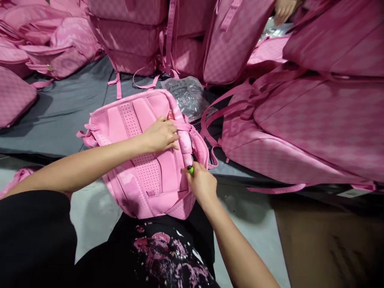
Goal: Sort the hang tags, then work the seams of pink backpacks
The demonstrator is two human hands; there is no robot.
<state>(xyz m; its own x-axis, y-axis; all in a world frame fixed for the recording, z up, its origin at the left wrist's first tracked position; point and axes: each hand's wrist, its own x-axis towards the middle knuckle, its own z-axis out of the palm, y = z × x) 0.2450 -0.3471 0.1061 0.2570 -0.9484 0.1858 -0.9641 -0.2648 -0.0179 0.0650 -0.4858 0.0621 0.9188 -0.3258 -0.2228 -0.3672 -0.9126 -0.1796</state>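
A pink backpack leans across my lap and the grey-covered table edge, with its padded, perforated back panel facing up. My left hand is closed on the shoulder strap near the bag's right edge. Wrapped in the fingers of my right hand is a small green and black tool, mostly hidden, so its kind cannot be made out. That hand sits low against the same edge, beside the strap. Just behind the bag lies a clear plastic bag with shiny contents.
Pink checkered backpacks stand along the back of the grey-covered table. More bags are stacked at right, others heaped at left. Another person's hand shows at the top right. A cardboard box is at lower right.
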